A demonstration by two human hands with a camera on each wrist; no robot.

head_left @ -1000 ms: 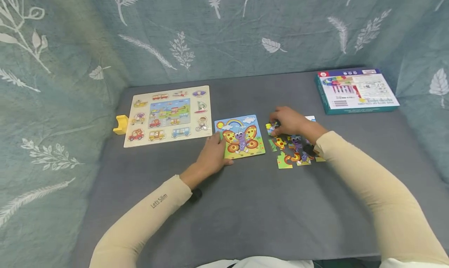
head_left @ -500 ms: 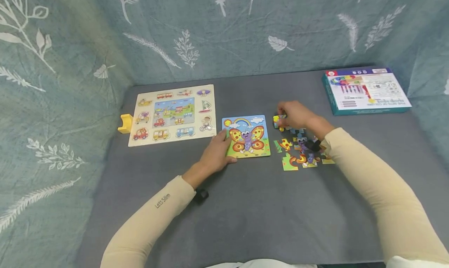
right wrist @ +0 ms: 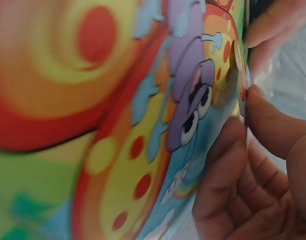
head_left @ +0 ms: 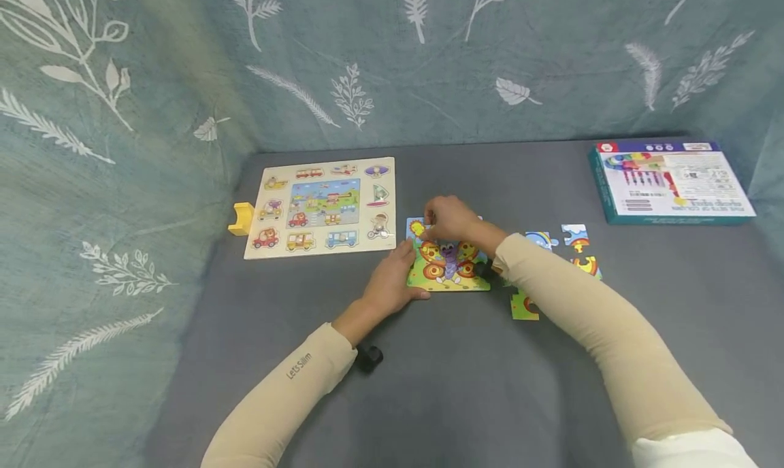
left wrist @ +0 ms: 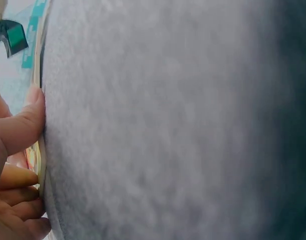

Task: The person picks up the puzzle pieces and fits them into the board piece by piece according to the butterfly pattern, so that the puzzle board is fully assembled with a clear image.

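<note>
My left hand (head_left: 392, 274) holds the lower left corner of a square butterfly puzzle board (head_left: 421, 277), its thumb by the bottom edge. In the left wrist view the thumb (left wrist: 25, 125) and bent fingers lie along the board's edge. Over the upper left of the board, my right hand (head_left: 452, 220) pinches a puzzle piece. The right wrist view shows that piece (right wrist: 241, 80) tilted on edge between thumb and fingers, close to the board's printed surface. Loose puzzle pieces (head_left: 525, 307) lie right of the board, partly hidden by the right forearm.
A wooden vehicle puzzle (head_left: 282, 249) lies at the back left, with a yellow holder-like block (head_left: 241, 219) by its left edge. At the back right is a teal and white box (head_left: 680, 189). A patterned cloth (head_left: 429, 80) hangs behind the grey table (head_left: 459, 386).
The right hand has taken a puzzle piece from the loose pieces and carried it left over the butterfly board. The left hand stays at the board's corner. The head view has shifted left.
</note>
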